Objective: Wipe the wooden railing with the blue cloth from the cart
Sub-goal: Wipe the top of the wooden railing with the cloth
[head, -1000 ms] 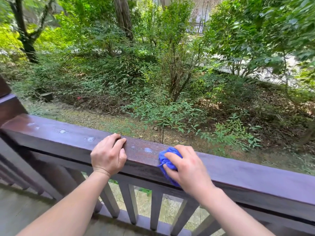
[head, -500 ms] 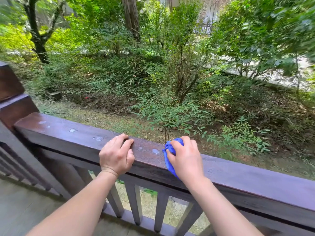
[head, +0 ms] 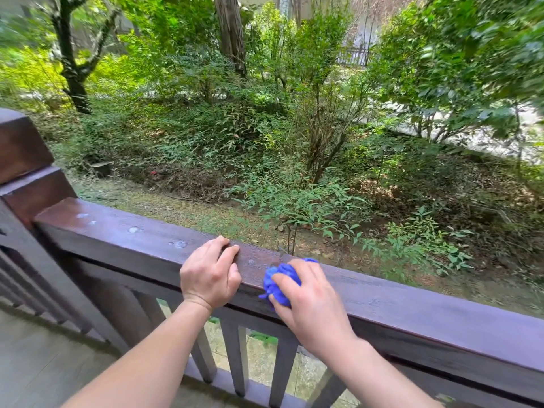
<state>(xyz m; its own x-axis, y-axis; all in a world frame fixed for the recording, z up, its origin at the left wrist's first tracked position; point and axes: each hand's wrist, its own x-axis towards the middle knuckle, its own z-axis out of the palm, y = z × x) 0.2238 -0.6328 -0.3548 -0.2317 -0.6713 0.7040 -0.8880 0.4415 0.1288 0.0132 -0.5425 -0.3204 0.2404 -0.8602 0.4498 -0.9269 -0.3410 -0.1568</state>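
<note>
A dark brown wooden railing [head: 126, 240] runs from the left post down to the right edge of the head view. Its top carries a few pale spots left of my hands. My right hand [head: 312, 304] presses a bunched blue cloth [head: 278, 282] onto the rail's top and front edge. Close to the left of the cloth, my left hand [head: 210, 275] rests on the rail with its fingers curled over the top. The cart is out of view.
A thick square post [head: 20, 160] ends the railing at the left. Vertical balusters [head: 235, 357] stand under the rail, with tiled floor [head: 44, 366] on my side. Beyond the rail lies a garden of shrubs and trees [head: 294, 142].
My right hand has slid the blue cloth leftward along the rail, over a pale spot, closer to my left hand. The view has shifted, and the left post shows more.
</note>
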